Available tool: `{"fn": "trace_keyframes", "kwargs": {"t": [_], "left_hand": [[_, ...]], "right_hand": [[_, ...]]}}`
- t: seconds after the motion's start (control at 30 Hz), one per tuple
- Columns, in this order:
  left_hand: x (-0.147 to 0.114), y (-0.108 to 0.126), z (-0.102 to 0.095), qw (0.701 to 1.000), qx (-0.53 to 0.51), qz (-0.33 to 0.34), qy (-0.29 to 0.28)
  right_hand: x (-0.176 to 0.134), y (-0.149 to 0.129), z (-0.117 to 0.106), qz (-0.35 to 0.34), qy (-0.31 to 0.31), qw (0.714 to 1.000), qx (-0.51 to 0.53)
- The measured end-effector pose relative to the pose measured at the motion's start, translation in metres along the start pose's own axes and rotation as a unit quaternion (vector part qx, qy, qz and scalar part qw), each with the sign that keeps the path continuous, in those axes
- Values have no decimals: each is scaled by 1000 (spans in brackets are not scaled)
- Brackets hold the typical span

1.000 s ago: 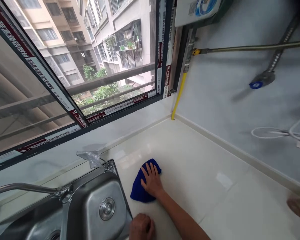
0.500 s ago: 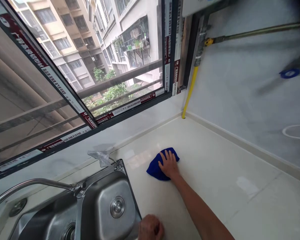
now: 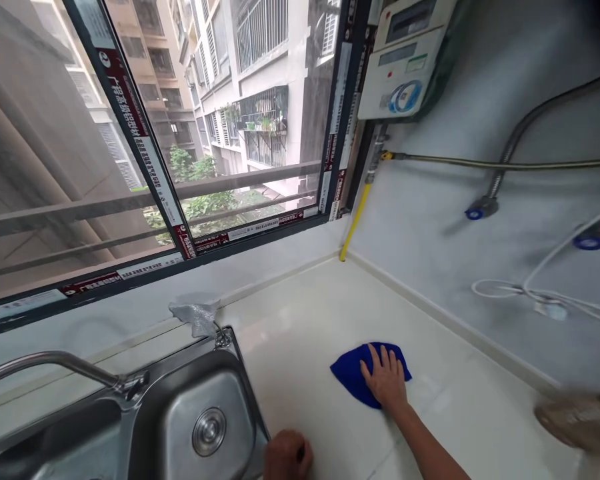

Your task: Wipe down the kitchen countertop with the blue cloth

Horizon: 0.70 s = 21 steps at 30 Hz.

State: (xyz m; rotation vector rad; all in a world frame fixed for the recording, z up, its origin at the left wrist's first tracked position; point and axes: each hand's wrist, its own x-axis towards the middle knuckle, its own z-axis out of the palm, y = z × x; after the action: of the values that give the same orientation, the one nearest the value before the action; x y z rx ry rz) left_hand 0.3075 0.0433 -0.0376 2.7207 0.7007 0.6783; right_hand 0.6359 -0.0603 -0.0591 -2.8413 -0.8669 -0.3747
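Note:
My right hand [image 3: 386, 380] lies with spread fingers on a blue cloth [image 3: 355, 375], pressing it flat against the pale, glossy countertop [image 3: 300, 333]. The cloth is spread out, with a pointed corner to the left of the hand. Close to the right edge of the steel sink [image 3: 173, 400], my left hand [image 3: 287, 455] is curled into a fist, low in the view. Nothing shows in that fist, and its lower part is cut off by the frame.
A curved faucet [image 3: 65, 363] and a clear-wrapped fitting [image 3: 200, 317] stand behind the sink. At the back corner a yellow pipe [image 3: 355, 223] meets the counter. A white cable [image 3: 530, 290] hangs on the right wall. Near the right edge is a blurred brown object [image 3: 575, 420].
My right hand and the blue cloth have moved right and nearer to me across the counter. My left fist stays by the sink. The view has turned, bringing the meter, cable and brown object into sight.

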Motion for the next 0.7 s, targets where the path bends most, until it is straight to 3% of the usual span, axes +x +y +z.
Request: {"fn": "trace_keyframes", "kwargs": {"t": [0.33,0.7], "left_hand": [[8,0,-16,999,-48,19,16],[13,-7,-17,991,-130,27,19]], "right_hand": [[-120,53,-37,65,67,996,-13],[-280,116,-75,89,64,994,-9]]}}
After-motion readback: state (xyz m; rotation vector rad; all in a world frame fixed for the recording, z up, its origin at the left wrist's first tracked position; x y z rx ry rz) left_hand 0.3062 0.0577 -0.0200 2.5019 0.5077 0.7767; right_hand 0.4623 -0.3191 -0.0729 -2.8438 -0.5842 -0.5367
